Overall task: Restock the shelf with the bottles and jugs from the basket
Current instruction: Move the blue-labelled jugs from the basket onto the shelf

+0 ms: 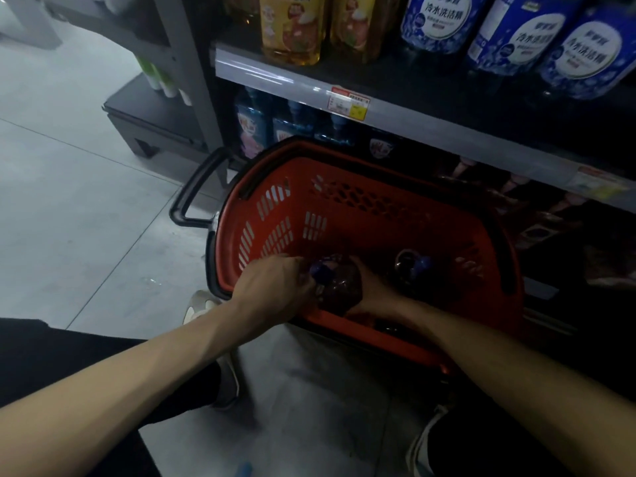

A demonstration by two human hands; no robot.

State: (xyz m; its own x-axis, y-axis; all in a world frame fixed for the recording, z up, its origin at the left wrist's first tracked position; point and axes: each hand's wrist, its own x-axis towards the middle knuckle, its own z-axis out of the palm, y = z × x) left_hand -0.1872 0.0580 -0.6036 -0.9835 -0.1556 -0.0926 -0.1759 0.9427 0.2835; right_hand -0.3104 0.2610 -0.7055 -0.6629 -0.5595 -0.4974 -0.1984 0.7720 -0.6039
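So both hands are down in the red basket, wrapped round one dark jug at its near-left corner: left hand by the blue cap, right hand cupping the body. It looks tipped, cap leaning left, though it's dim. The shelf sits straight past the basket and higher, so I'd guess a lift up and forward. A second jug waits just to the right. Grey tiled floor, gloomy shop aisle.

Single head-worn wide-angle view. It faces forward and down, close over the basket. The shelf stands directly ahead.
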